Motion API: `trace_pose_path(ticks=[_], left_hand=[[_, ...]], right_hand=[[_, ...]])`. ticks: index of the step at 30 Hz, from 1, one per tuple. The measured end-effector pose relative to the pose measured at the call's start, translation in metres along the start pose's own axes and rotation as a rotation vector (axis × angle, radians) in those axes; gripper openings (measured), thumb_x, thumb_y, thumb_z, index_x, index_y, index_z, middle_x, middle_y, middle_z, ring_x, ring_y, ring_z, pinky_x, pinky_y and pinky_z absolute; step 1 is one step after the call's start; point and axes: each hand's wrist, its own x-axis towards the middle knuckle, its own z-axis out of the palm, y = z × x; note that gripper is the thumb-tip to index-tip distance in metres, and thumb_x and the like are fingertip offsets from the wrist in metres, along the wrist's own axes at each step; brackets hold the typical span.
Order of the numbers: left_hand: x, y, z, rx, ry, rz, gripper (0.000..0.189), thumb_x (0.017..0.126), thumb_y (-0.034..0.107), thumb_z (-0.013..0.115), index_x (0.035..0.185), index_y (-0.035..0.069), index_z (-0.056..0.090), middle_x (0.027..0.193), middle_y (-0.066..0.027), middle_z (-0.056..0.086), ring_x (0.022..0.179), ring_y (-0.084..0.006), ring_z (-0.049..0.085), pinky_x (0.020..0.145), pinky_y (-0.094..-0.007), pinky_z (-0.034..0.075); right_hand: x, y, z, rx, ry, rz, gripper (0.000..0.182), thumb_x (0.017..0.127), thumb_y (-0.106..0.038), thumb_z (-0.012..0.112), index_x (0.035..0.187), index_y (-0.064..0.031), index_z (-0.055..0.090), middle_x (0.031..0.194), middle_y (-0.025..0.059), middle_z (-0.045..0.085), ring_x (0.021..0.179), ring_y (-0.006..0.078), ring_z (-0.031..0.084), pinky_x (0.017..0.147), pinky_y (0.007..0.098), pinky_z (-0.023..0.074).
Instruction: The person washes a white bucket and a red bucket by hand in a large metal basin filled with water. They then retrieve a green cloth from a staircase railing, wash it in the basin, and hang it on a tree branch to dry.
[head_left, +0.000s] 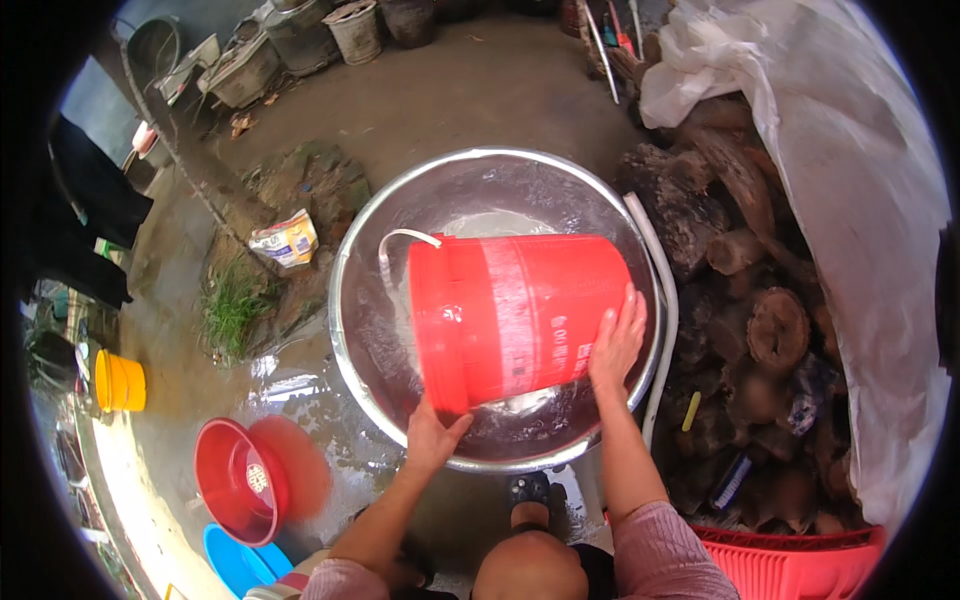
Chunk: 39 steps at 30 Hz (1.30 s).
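Note:
A red plastic bucket (555, 300) lies on its side over a large round metal basin (480, 161), its rim towards the left. My left hand (439, 435) grips the bucket's rim at the lower left, thumb on the outside and fingers mostly hidden. My right hand (621, 337) presses against the base end, fingers spread along its side. A white handle (384, 255) hangs from the bucket's rim. Some water shows in the basin beneath the bucket.
A white hose (664, 300) curves along the basin's right side, beside stacked logs (780, 326) and plastic sheeting (847, 150). Left are a red basin (225, 480), a blue basin (240, 562), a yellow bucket (120, 381) and a tree trunk (232, 184). The ground is wet.

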Motion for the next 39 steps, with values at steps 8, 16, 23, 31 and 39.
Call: trace_pose_path(ticks=[8,16,23,31,39], left_hand=[[0.109,-0.097,-0.027,-0.308,0.506,-0.214,0.048,0.078,0.003,0.060,0.126,0.002,0.053,0.127,-0.0217,0.053,0.122,-0.0359,0.048,0.105,-0.0393,0.037],[0.132,-0.067,-0.004,-0.889,0.458,-0.408,0.025,0.093,0.026,0.056,0.100,0.002,0.063,0.089,-0.0096,0.059,0.088,-0.0254,0.058,0.083,-0.0378,0.045],[0.084,0.098,-0.052,0.499,0.457,0.237,0.037,0.090,0.026,0.057,0.121,0.005,0.059,0.130,-0.0208,0.047,0.108,-0.0366,0.051,0.091,-0.0453,0.042],[0.064,0.093,-0.027,0.378,0.528,0.117,0.052,0.086,0.029,0.062,0.135,0.016,0.051,0.143,-0.0292,0.031,0.132,-0.0475,0.029,0.107,-0.0552,0.027],[0.042,0.095,-0.006,0.534,0.591,0.281,0.047,0.080,0.019,0.067,0.126,0.013,0.059,0.143,-0.0328,0.030,0.134,-0.0488,0.028,0.103,-0.0538,0.032]], right_hand=[[0.031,-0.073,0.004,-0.049,-0.221,-0.433,0.043,0.094,-0.027,0.047,0.132,-0.0082,0.051,0.142,0.0157,0.041,0.137,0.0364,0.030,0.112,0.0514,0.0188],[0.005,-0.077,0.001,-0.010,-0.393,-0.625,0.051,0.091,-0.022,0.046,0.141,-0.0106,0.043,0.145,0.0141,0.039,0.137,0.0360,0.030,0.112,0.0535,0.0168],[-0.024,-0.082,0.005,-0.021,-0.345,-0.577,0.054,0.093,-0.024,0.042,0.143,-0.0048,0.037,0.147,0.0151,0.035,0.140,0.0355,0.025,0.113,0.0547,0.0114],[-0.017,-0.059,0.015,-0.036,-0.323,-0.724,0.052,0.091,-0.025,0.050,0.140,-0.0111,0.042,0.148,0.0142,0.035,0.140,0.0353,0.026,0.112,0.0584,0.0150],[0.120,0.019,0.030,0.765,-0.548,0.346,0.056,0.091,-0.039,0.057,0.138,-0.0100,0.046,0.137,0.0120,0.049,0.123,0.0241,0.049,0.102,0.0340,0.0394]])
